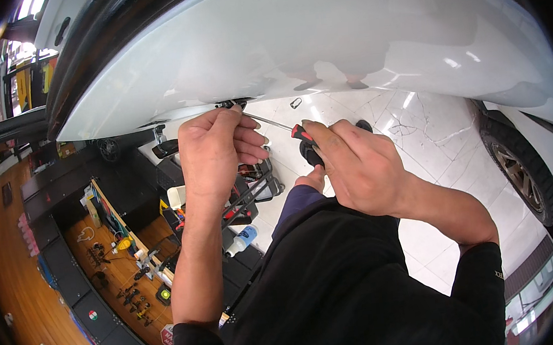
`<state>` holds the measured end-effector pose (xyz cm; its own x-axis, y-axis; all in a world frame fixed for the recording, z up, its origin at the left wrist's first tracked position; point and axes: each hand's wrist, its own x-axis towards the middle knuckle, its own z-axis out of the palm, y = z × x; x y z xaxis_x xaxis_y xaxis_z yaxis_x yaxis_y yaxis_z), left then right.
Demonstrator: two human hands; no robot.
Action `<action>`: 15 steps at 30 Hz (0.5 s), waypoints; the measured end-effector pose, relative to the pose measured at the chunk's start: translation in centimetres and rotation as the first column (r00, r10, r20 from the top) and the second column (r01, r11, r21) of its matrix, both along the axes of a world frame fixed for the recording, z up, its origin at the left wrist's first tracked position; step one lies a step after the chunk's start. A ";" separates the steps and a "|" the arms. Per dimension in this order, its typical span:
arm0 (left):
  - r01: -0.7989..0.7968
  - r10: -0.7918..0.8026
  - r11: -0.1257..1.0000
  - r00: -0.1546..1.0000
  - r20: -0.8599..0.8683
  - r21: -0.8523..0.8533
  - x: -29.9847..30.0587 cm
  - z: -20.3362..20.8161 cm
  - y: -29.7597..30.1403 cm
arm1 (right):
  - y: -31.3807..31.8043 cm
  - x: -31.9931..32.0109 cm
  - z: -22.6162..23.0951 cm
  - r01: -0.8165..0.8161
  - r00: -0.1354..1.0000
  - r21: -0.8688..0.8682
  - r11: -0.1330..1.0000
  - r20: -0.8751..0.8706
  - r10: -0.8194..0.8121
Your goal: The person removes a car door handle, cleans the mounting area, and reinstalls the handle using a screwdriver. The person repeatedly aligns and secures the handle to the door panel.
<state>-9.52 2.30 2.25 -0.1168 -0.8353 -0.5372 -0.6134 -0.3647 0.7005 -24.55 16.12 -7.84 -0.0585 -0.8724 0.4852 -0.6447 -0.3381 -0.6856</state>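
Note:
My right hand grips a screwdriver by its red-and-black handle. Its thin metal shaft slants up and left toward a small dark fitting on the side of a glossy white car panel. Right beside that fitting is my left hand, thumb and forefinger pinched together near the shaft's far end. The other left fingers curl loosely below. What the pinch holds, and where the screwdriver tip rests, is hidden by the fingers.
At lower left stands a low black cabinet beside a wooden workbench with several tools. A tool cart and a spray bottle are behind my left forearm. A car wheel is at right, and a small clip-like piece appears near the panel.

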 end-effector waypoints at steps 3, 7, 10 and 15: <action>0.001 0.000 1.000 1.000 0.031 -0.024 0.1 -0.3 0.1 | 0.0 0.0 0.1 0.000 1.000 0.003 1.000 0.009 0.000; 0.004 -0.003 1.000 1.000 0.026 -0.017 -0.2 -0.2 0.2 | 0.2 0.0 -0.1 0.006 1.000 0.004 1.000 0.026 -0.006; 0.004 -0.004 1.000 1.000 0.011 -0.012 -0.2 -0.4 0.3 | 0.3 -0.2 0.2 0.003 0.999 0.002 1.000 0.051 -0.003; 0.008 -0.008 1.000 1.000 0.001 -0.001 -0.1 -0.3 0.4 | 0.4 -0.4 0.5 -0.015 0.998 -0.002 1.000 0.055 0.015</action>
